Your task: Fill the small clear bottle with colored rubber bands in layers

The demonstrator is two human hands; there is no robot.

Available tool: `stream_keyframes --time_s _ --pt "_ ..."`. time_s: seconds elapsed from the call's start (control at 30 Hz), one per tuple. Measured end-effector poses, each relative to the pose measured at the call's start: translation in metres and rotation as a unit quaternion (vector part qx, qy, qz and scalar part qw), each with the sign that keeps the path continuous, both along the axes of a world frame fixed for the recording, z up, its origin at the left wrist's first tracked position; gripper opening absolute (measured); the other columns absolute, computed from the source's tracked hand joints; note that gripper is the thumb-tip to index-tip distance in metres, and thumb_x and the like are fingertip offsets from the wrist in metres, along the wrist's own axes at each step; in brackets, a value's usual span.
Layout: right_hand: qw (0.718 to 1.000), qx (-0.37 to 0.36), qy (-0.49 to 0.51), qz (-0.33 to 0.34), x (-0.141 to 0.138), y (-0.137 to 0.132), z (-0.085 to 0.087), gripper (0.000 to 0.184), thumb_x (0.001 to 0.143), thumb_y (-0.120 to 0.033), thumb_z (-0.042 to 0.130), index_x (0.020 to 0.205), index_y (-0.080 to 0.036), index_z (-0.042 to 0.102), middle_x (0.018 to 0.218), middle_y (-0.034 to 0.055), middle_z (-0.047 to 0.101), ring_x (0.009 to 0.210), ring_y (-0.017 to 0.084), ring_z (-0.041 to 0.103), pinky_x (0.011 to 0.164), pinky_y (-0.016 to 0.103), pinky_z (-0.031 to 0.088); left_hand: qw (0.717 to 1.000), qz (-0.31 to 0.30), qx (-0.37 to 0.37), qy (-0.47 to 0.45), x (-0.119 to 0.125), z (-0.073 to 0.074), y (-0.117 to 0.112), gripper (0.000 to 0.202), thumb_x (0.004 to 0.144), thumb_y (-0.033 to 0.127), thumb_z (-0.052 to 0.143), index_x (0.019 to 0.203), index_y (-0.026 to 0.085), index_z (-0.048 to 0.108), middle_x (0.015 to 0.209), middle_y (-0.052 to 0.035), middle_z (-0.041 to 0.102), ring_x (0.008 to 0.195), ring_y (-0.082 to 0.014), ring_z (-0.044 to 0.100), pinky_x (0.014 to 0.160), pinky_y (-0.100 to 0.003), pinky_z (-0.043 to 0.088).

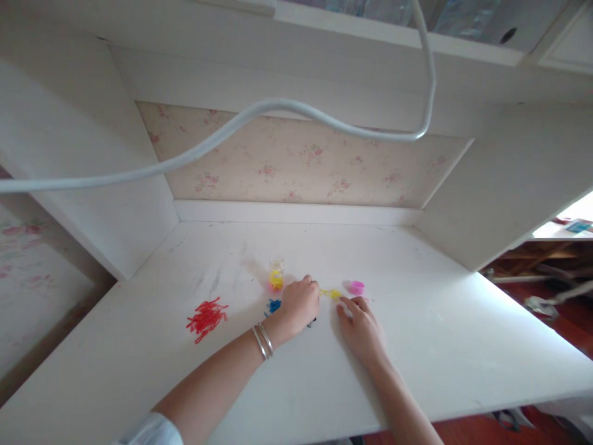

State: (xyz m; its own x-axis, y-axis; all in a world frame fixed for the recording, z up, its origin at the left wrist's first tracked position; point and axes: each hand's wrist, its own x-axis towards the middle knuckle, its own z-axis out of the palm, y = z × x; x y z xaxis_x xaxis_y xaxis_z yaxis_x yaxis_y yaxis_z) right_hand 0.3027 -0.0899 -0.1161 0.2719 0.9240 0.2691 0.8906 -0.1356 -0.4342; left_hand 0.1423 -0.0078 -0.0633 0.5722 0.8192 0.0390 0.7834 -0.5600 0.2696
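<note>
My left hand (pixel 300 304), with silver bangles on its wrist, is closed with its fingers curled at the left end of a small group of yellow strands (pixel 334 294), which look like rubber bands. What its fingertips pinch is hidden. My right hand (pixel 364 330) rests on the white desk, fingers stretched out, index fingertip at the yellow strands. Behind the left hand stands a small clear jar (pixel 277 276) holding yellow and pinkish pieces. Blue strands (pixel 273 306) lie left of that hand, and a bit of black ones (pixel 312 322) shows beneath it.
A pile of red strands (pixel 207 317) lies on the desk (pixel 259 395) at left. Just beyond my right hand is a pink cap (pixel 356 287), with a few pink strands near it. A white cable (pixel 296 106) hangs across the upper view, under a shelf.
</note>
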Motion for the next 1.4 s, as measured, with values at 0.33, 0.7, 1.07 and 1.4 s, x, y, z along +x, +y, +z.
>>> stream_keyframes --time_s 0.33,0.7,1.07,1.4 --pt "0.999 -0.021 -0.024 0.002 -0.004 -0.001 0.006 0.034 0.093 -0.038 0.036 0.106 -0.026 0.065 0.100 0.0053 0.062 0.076 0.017 0.061 0.060 0.026 0.041 1.000 0.006 0.005 0.026 0.008 -0.004 0.010 0.022 0.088 0.010 0.042 0.094 0.015 0.063 0.098 -0.0100 0.062 0.087 -0.0210 0.065 0.071 -0.030 0.049" --pt "1.000 -0.011 -0.018 0.002 -0.001 0.006 0.005 0.031 0.093 -0.038 0.039 0.097 -0.028 0.068 0.096 0.0038 0.062 0.073 0.017 0.060 0.060 0.026 0.041 1.000 0.001 0.016 -0.015 -0.013 0.021 -0.008 0.028 0.097 0.025 0.035 0.098 0.020 0.062 0.101 -0.0062 0.059 0.082 -0.0155 0.064 0.073 -0.027 0.046" --pt "1.000 -0.002 0.017 -0.002 -0.002 0.003 0.003 0.030 0.096 -0.036 0.033 0.095 -0.025 0.061 0.102 0.0056 0.060 0.085 0.020 0.060 0.068 0.031 0.045 0.972 0.083 0.140 -0.169 -0.091 0.071 0.007 0.026 0.097 0.030 0.040 0.098 0.021 0.064 0.097 -0.0029 0.061 0.087 -0.0141 0.060 0.080 -0.024 0.045" --pt "0.996 0.059 0.062 -0.038 -0.003 0.000 0.007 0.033 0.096 -0.038 0.028 0.095 -0.023 0.057 0.104 0.0079 0.059 0.079 0.019 0.060 0.064 0.031 0.044 0.975 0.125 0.163 -0.079 -0.101 0.065 0.024 0.026 0.096 0.031 0.040 0.097 0.024 0.065 0.098 -0.0012 0.061 0.079 -0.0144 0.061 0.070 -0.025 0.042"
